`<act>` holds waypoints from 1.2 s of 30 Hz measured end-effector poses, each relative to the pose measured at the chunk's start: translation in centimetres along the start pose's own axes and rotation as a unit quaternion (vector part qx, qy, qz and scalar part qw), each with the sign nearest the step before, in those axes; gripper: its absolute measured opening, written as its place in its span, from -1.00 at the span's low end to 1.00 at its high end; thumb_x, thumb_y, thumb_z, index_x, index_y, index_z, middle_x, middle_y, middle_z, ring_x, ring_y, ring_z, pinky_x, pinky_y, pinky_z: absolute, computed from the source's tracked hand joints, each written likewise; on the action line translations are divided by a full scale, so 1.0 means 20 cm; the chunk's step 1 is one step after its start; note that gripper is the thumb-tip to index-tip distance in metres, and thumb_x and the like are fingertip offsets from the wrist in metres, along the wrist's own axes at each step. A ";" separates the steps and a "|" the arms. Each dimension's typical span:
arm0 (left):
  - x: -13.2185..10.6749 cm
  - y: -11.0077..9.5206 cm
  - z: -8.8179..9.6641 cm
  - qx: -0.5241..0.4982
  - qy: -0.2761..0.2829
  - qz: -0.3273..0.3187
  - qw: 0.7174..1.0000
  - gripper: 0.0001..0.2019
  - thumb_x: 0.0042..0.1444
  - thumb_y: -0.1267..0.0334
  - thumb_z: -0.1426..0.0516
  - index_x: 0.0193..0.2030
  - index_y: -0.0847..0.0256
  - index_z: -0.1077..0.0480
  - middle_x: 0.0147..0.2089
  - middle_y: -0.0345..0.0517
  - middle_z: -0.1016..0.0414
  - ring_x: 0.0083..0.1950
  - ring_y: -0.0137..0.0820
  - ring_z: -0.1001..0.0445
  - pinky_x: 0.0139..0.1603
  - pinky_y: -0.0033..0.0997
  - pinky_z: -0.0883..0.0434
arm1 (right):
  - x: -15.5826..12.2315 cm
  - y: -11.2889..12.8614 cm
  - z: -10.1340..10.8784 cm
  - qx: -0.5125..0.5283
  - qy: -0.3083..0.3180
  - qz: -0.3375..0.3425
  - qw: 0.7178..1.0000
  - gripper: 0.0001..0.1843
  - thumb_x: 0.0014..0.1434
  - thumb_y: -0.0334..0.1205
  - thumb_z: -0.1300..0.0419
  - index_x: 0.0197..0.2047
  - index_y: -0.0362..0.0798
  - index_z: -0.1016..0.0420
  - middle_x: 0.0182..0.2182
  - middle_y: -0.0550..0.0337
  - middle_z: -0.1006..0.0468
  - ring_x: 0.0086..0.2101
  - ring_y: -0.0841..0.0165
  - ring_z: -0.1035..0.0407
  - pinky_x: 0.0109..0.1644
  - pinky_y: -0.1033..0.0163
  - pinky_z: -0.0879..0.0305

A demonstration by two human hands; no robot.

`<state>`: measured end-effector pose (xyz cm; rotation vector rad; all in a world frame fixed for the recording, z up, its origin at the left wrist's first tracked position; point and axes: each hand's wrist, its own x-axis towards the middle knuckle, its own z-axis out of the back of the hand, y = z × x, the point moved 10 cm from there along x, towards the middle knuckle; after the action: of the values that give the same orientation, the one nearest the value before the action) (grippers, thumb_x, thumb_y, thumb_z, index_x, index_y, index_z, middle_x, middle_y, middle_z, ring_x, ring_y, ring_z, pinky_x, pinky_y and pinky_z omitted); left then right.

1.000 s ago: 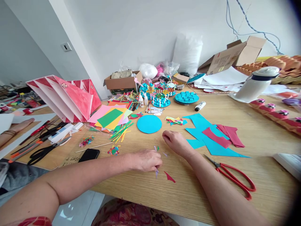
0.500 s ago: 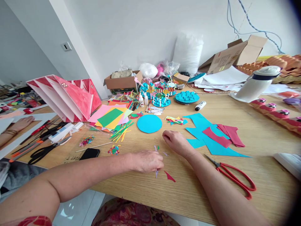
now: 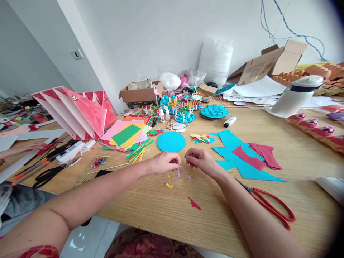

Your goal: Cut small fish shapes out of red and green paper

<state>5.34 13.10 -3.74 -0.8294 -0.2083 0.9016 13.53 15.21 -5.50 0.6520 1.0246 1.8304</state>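
Just in front of the blue paper circle (image 3: 171, 141), my left hand (image 3: 167, 162) has its thumb and fingers pinched together; whatever is between them is too small to name. Close by on the right, my right hand (image 3: 198, 160) is curled with its fingertips together, and their contents are hidden. Purple paper scraps (image 3: 189, 177) lie on the wood below the fingertips. Nearer to me are a yellow scrap (image 3: 169, 186) and a red paper offcut (image 3: 194, 203). Cut blue paper (image 3: 245, 168) lies right of my right hand, under red paper pieces (image 3: 248, 157).
Red-handled scissors (image 3: 271, 206) lie open beside my right forearm. Coloured paper sheets (image 3: 126, 134) and green and yellow strips (image 3: 139, 150) are at the left. A glue bottle (image 3: 161, 115) stands further back. Another person's hand (image 3: 32, 146) is at the far left.
My left hand has moved up and away from me, toward the blue circle and my right hand. Yellow scraps now show on the table. The other person's hand has shifted.
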 end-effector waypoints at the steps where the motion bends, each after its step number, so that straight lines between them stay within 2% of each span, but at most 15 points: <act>1: 0.01 0.02 0.01 -0.019 -0.012 0.004 1.000 -0.98 0.01 0.41 -0.03 -0.41 0.26 -0.26 -0.50 -0.31 -0.31 -0.47 -0.56 -0.29 -0.47 -0.61 -0.24 | -0.01 0.01 -0.02 0.034 0.022 0.000 0.999 -0.76 0.21 -0.19 0.03 -0.38 -0.10 -0.38 -0.50 0.22 -0.51 -0.54 0.45 -0.38 -0.48 0.36 -0.25; 4: 0.05 0.06 0.03 -0.059 -0.046 0.007 0.997 -0.97 -0.01 0.36 -0.06 -0.41 0.26 -0.26 -0.49 -0.30 -0.31 -0.46 -0.55 -0.29 -0.47 -0.60 -0.25 | -0.04 0.06 -0.07 0.114 0.082 0.003 0.990 -0.66 0.20 -0.07 0.04 -0.41 -0.11 -0.41 -0.51 0.20 -0.52 -0.52 0.44 -0.40 -0.49 0.39 -0.20; 7: 0.07 0.07 0.05 -0.074 -0.083 0.006 0.994 -0.97 -0.03 0.37 -0.07 -0.42 0.26 -0.26 -0.49 -0.29 -0.30 -0.45 -0.54 -0.29 -0.45 -0.58 -0.25 | -0.05 0.09 -0.09 0.162 0.109 0.002 0.981 -0.64 0.16 -0.01 -0.02 -0.41 -0.12 -0.43 -0.52 0.20 -0.52 -0.53 0.45 -0.39 -0.50 0.39 -0.17; 11: 0.08 0.05 0.09 -0.074 -0.121 0.000 0.990 -0.96 -0.04 0.37 -0.08 -0.44 0.25 -0.25 -0.47 -0.30 -0.29 -0.40 -0.53 -0.30 -0.38 -0.56 -0.26 | -0.04 0.07 -0.09 0.197 0.092 -0.014 0.976 -0.73 0.06 -0.04 -0.14 -0.40 -0.11 -0.37 -0.51 0.25 -0.49 -0.59 0.50 -0.33 -0.53 0.40 -0.12; 15: 0.07 0.02 0.11 -0.068 -0.143 -0.002 0.987 -0.93 -0.05 0.39 -0.10 -0.41 0.23 -0.24 -0.46 -0.33 -0.25 -0.41 -0.54 -0.27 -0.39 -0.57 -0.24 | -0.03 0.05 -0.10 0.216 0.077 -0.030 0.973 -0.75 0.01 -0.07 -0.19 -0.42 -0.10 -0.33 -0.53 0.28 -0.48 -0.62 0.50 -0.32 -0.56 0.40 -0.09; 19: 0.07 0.01 0.09 -0.064 -0.144 -0.002 0.988 -0.91 -0.06 0.43 -0.10 -0.38 0.22 -0.26 -0.48 -0.34 -0.24 -0.44 -0.55 -0.25 -0.42 -0.57 -0.21 | -0.02 0.03 -0.09 0.223 0.056 -0.028 0.973 -0.69 0.04 0.00 -0.15 -0.49 -0.10 -0.33 -0.61 0.30 -0.44 -0.65 0.51 -0.27 -0.58 0.40 -0.07; 25: 0.08 0.03 0.08 -0.105 -0.122 0.019 0.987 -0.81 -0.02 0.31 -0.08 -0.21 0.24 -0.28 -0.43 -0.28 -0.31 -0.41 -0.51 -0.33 -0.41 -0.54 -0.28 | 0.01 -0.01 -0.05 0.233 0.023 -0.016 0.972 -0.68 0.04 0.01 -0.14 -0.55 -0.06 -0.30 -0.64 0.32 -0.40 -0.67 0.52 -0.22 -0.59 0.38 -0.06; 27: 0.08 0.05 0.06 -0.123 -0.104 0.033 0.986 -0.81 0.00 0.23 -0.06 -0.24 0.26 -0.29 -0.46 -0.25 -0.32 -0.43 -0.49 -0.36 -0.44 -0.53 -0.29 | 0.01 -0.01 -0.04 0.234 0.017 -0.013 0.972 -0.70 0.04 -0.01 -0.15 -0.54 -0.06 -0.31 -0.63 0.32 -0.40 -0.67 0.51 -0.22 -0.59 0.38 -0.07; 30: 0.09 0.08 0.04 -0.137 -0.085 0.045 0.986 -0.81 0.01 0.17 -0.03 -0.39 0.27 -0.30 -0.53 -0.26 -0.30 -0.48 -0.48 -0.35 -0.49 -0.52 -0.30 | 0.01 0.00 -0.04 0.236 0.017 -0.010 0.972 -0.72 0.04 -0.03 -0.16 -0.53 -0.06 -0.33 -0.65 0.33 -0.39 -0.66 0.50 -0.23 -0.59 0.37 -0.08; 32: 0.09 0.09 0.03 -0.144 -0.088 0.049 0.984 -0.81 0.00 0.17 -0.03 -0.46 0.26 -0.29 -0.56 -0.28 -0.29 -0.51 -0.50 -0.33 -0.50 -0.52 -0.30 | 0.01 0.01 -0.04 0.241 0.020 -0.010 0.970 -0.73 0.03 -0.05 -0.17 -0.52 -0.06 -0.34 -0.65 0.34 -0.39 -0.65 0.50 -0.23 -0.57 0.37 -0.10; 36: 0.10 0.10 0.04 -0.160 -0.102 0.053 0.981 -0.80 -0.02 0.16 -0.05 -0.48 0.27 -0.30 -0.57 -0.29 -0.29 -0.55 -0.53 -0.30 -0.52 -0.53 -0.28 | 0.00 0.00 -0.02 0.260 0.028 -0.012 0.965 -0.79 -0.03 -0.10 -0.22 -0.44 -0.07 -0.39 -0.60 0.31 -0.42 -0.62 0.49 -0.25 -0.53 0.36 -0.15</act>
<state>4.96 15.75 -4.86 -1.0524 -0.5004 1.0709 13.12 15.01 -5.70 0.8923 1.5652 1.5664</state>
